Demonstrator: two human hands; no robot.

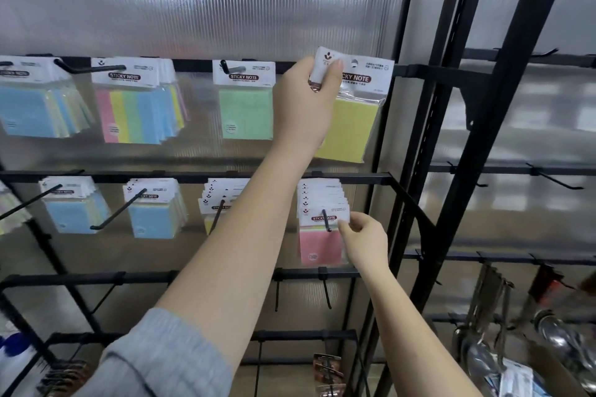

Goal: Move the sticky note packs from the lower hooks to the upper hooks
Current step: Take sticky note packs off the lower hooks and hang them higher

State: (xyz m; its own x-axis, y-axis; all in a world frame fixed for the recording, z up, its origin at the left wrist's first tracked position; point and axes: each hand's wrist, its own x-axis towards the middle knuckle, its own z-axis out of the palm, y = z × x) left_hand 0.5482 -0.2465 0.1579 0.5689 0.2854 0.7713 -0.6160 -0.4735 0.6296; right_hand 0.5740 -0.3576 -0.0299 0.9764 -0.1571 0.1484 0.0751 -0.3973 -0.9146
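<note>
Two hands working rack. Left hand (306, 97) pinching white header card of yellow sticky note pack (351, 116), holding it up at upper rail (193, 65), far right. Right hand (364, 240) pinching corner of front pink sticky note pack (321, 243), hanging on lower hook (326, 221).

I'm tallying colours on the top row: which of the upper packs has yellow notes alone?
The yellow pack at the far right, gripped at its header card by the left hand. The neighbouring pack is green; the others are blue or multicoloured.
</note>
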